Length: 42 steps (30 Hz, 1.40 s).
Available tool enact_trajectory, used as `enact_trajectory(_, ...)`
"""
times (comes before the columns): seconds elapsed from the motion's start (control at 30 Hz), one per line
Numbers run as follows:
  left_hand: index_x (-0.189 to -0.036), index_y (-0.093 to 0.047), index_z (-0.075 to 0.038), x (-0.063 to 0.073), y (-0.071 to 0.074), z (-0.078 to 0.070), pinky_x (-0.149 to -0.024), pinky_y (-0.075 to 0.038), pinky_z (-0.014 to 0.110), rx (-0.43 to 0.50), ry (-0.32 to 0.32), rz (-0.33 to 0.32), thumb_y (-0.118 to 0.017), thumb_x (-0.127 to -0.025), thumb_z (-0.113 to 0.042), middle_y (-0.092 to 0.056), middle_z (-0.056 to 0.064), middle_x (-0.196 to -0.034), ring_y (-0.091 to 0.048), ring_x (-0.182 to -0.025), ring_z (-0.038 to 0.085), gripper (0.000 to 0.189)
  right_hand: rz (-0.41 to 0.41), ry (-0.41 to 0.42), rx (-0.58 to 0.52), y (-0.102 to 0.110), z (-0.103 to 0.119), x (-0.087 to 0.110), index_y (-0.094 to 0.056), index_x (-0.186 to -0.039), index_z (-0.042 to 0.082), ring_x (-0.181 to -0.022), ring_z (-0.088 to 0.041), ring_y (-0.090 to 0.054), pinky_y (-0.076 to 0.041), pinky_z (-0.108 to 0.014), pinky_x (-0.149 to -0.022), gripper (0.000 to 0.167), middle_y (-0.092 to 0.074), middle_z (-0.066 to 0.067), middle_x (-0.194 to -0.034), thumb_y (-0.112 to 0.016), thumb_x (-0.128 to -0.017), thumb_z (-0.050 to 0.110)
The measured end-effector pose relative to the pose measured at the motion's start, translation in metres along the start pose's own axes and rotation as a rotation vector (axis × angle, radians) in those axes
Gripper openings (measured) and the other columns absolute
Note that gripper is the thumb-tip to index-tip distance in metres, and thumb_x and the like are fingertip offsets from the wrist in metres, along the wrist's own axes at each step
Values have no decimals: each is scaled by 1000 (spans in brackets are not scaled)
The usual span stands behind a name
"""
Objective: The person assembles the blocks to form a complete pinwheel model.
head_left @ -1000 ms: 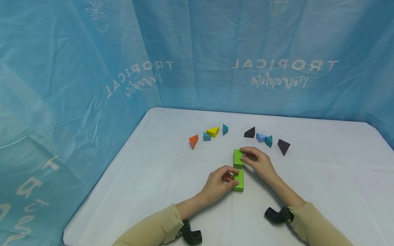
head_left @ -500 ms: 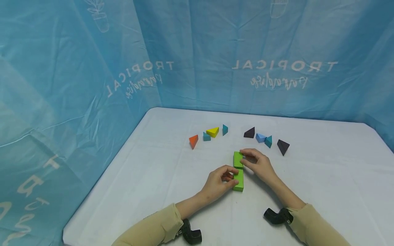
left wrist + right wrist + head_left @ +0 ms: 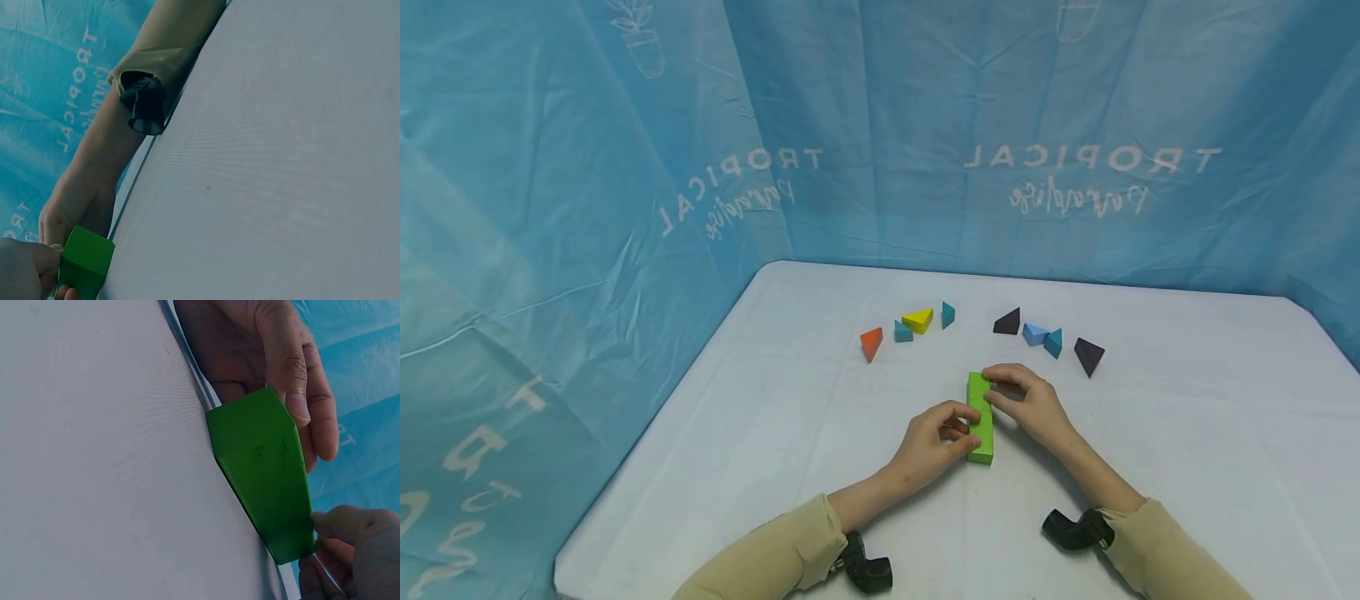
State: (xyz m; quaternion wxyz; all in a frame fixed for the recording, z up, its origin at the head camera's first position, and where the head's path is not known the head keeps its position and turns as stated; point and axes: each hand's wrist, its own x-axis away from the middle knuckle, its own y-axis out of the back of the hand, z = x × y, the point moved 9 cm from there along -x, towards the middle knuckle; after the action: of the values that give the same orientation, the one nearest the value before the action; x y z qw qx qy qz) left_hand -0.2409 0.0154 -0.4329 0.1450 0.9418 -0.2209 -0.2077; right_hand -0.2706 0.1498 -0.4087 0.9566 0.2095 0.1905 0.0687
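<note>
Two green rectangular blocks lie end to end on the white table, forming one long bar in the head view. Thumb and fingers of my left hand pinch the near green block from its left side. On the right, my right hand pinches the far green block between thumb and fingers. The right wrist view shows the bar's green side with the left thumb on its upper edge. In the left wrist view, a green end face stands beside the left fingers.
Farther back on the white table lie an orange and a yellow triangular block, two black ones, and several blue and teal ones. Blue curtains hang behind and to the left. Black wrist cameras project beside both sleeves.
The far green block has come toward the near one with my right hand, and the gap between them has closed. My left hand has stayed nearly still.
</note>
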Motion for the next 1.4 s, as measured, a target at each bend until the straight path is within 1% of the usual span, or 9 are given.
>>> enact_trajectory(0.17,-109,-61,-4,0,0,1,-76,-53,22,2,3,3,-71,-84,-5,-63,5,-107,-59,-88,10,27,-6,-8,4,-2,-24,-2,-63,-116,-2,-106,-30,-58,-48,-38,-91,30,-60,-13,-115,-68,-86,3)
enact_trajectory(0.27,-109,-61,-4,1,0,1,-76,-53,21,-9,11,2,-71,-84,-5,-63,7,-107,-60,-88,12,27,-2,-3,9,-2,-29,-3,-64,-115,1,-106,-27,-59,-49,-34,-90,30,-60,-10,-115,-69,-86,7)
enact_trajectory(0.5,-110,-60,5,-1,-1,1,-76,-54,28,3,9,9,-69,-83,1,-63,17,-108,-61,-88,29,28,2,-9,-4,-1,-28,-3,-64,-114,2,-107,-25,-58,-49,-32,-90,29,-60,-8,-115,-70,-86,8)
enact_trajectory(0.67,-109,-61,0,-1,0,0,-76,-53,24,-22,5,2,-70,-84,-2,-64,11,-107,-61,-88,20,27,2,-17,0,-1,-28,-3,-64,-114,2,-107,-25,-58,-49,-32,-90,30,-60,-8,-115,-70,-86,8)
enact_trajectory(0.83,-112,-61,-5,0,1,0,-83,-51,24,-70,-34,-13,-72,-84,-8,-59,7,-116,-59,-98,17,30,0,-9,10,-1,-29,-3,-65,-114,2,-108,-25,-58,-48,-34,-92,29,-60,-8,-115,-70,-86,9)
enact_trajectory(1.03,-115,-60,-4,0,3,1,-95,-46,27,-84,-26,-14,-72,-84,-10,-56,7,-124,-51,-116,13,33,-1,2,18,-2,-18,-2,-63,-114,-2,-108,-29,-57,-47,-40,-93,29,-60,-13,-114,-68,-86,4)
enact_trajectory(1.2,-114,-61,-2,0,2,1,-98,-42,23,-81,-36,-13,-72,-84,-10,-56,8,-125,-49,-120,13,33,-4,-5,23,-1,-9,-1,-63,-114,-4,-108,-31,-57,-47,-40,-92,29,-60,-15,-114,-67,-86,1)
enact_trajectory(1.3,-115,-61,-1,0,2,0,-98,-41,22,-82,-48,-11,-71,-85,-10,-56,9,-126,-49,-120,14,32,-7,-8,10,1,7,1,-61,-113,-8,-108,-36,-56,-46,-45,-92,29,-59,-21,-114,-66,-85,-3)
enact_trajectory(1.4,-115,-61,0,0,2,-1,-98,-41,22,-80,-57,-7,-71,-85,-10,-55,10,-126,-49,-121,15,33,-15,-10,13,1,5,0,-61,-114,-8,-108,-36,-56,-46,-45,-92,29,-59,-21,-114,-66,-86,-3)
